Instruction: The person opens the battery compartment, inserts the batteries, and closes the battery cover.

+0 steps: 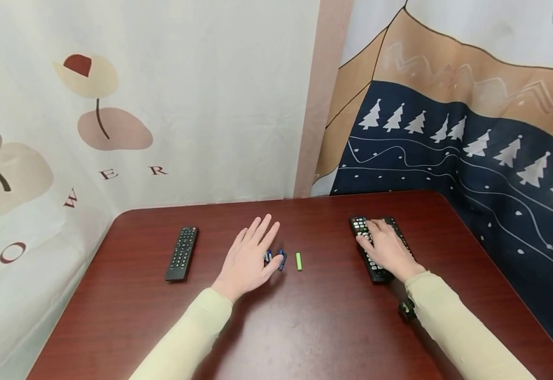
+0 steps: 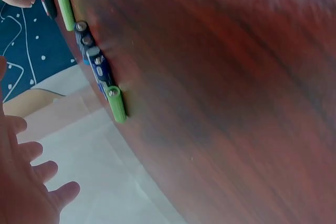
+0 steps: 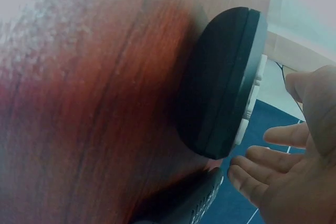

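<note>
My left hand point(image 1: 247, 259) is held over the middle of the table with its fingers spread and nothing in its grasp. Beneath and beside it lie several small batteries: a blue battery point(image 1: 282, 260) next to the thumb, and a green battery point(image 1: 298, 262) to the right. In the left wrist view, another green battery point(image 2: 116, 104) ends the row, with blue batteries point(image 2: 100, 68) between. My right hand point(image 1: 387, 249) is over a black remote control point(image 1: 378, 273) with pale buttons, fingers loosely bent above its buttons. A second black remote point(image 1: 398, 231) lies alongside, partly covered by that hand.
A third, slimmer remote control point(image 1: 182, 254) lies at the left of the reddish-brown table point(image 1: 314, 327). Printed curtains stand behind the table's back edge, with a dark tree-patterned curtain point(image 1: 495, 174) along the right side.
</note>
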`<action>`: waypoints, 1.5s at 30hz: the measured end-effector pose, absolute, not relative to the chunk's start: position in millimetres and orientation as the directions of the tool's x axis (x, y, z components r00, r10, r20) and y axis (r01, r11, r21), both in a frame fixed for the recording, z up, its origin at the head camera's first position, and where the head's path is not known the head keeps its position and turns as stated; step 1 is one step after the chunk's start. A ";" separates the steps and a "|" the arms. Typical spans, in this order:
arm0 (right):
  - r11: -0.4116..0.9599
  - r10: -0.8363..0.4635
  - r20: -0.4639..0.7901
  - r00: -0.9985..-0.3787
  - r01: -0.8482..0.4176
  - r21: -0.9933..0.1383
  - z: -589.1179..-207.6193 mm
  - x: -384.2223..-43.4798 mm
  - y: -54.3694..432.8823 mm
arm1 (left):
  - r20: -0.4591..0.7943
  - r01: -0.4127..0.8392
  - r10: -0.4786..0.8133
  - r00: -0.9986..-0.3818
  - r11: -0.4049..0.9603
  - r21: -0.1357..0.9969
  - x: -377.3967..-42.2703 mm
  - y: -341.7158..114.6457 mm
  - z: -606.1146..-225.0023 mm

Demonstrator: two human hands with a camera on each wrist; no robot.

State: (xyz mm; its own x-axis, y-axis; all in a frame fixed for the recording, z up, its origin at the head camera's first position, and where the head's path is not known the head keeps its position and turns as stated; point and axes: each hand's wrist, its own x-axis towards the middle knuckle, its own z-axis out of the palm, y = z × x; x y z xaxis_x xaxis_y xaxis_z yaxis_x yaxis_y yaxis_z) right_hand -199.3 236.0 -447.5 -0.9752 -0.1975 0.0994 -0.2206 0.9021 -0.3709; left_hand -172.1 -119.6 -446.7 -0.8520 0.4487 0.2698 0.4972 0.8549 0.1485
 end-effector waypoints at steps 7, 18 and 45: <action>0.914 -0.188 0.081 -0.979 -0.204 -0.350 -448.3 -197.9 237.0 | 0.264 0.510 0.463 -0.846 0.848 0.148 -166.6 -110.2 -451.4; 0.924 -0.162 0.045 -0.986 -0.168 -0.343 -453.1 -196.6 235.7 | 0.243 0.522 0.480 -0.843 0.839 0.152 -156.7 -94.8 -456.2; 0.890 -0.076 0.051 -0.996 -0.091 -0.446 -459.2 -197.6 223.5 | 0.273 0.564 0.519 -0.810 0.816 0.123 -144.4 -75.0 -461.5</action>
State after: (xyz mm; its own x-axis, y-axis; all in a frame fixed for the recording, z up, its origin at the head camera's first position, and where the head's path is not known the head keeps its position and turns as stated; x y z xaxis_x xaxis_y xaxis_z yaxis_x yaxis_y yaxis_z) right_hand -197.6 223.5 -459.2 -0.9958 -0.0761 0.0507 -0.0908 0.8904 -0.4460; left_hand -144.4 -75.0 -461.5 -0.8100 0.5188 0.2735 0.5643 0.8163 0.1228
